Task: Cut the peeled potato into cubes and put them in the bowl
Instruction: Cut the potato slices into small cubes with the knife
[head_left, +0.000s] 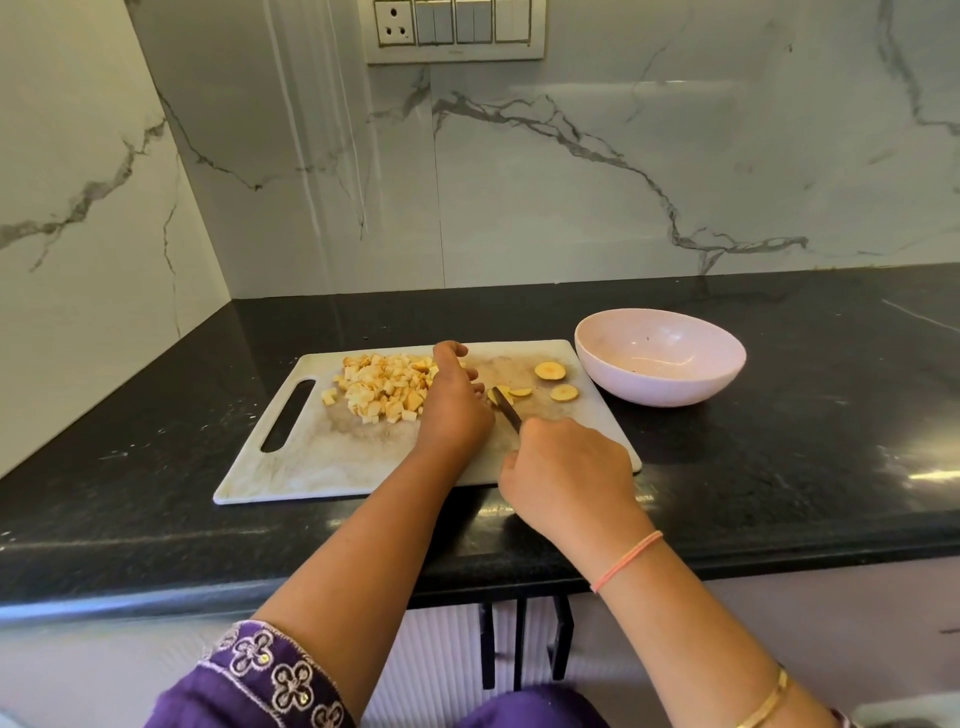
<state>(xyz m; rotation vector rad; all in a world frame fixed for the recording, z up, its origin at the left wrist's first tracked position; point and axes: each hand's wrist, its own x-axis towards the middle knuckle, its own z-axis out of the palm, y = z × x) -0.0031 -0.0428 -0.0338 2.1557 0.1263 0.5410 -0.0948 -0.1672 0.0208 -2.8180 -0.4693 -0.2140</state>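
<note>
Gripping a knife (506, 408) in the right hand (566, 467), fingers wrapped fully round the hidden handle, narrow dark blade slanting away toward the board. Holding down a pale yellow potato piece (493, 396) with the left hand (454, 405), fingers curled over it, blade resting against that piece.

Just right of it, a few flat round slices (550, 370), smooth-faced with browner rims. Left of the hand, a loose heap of small blocky cubes (384, 387), yellow-white with brown-tinged faces.

All on a white plastic cutting board (322, 467): rectangular, rounded corners, slot handle at its left end, surface stained and scuffed. Near the board's far right corner, a round pale pink bowl (660, 358), glossy and shallow, a few dark specks inside.

Underneath, a polished black speckled stone counter (156, 519) with a rounded front edge. Behind, a glossy white marble-look wall (571, 182), grey-veined. On the right wrist, a thin pink thread band (626, 561); on the left arm, a purple embroidered sleeve (270, 670).
</note>
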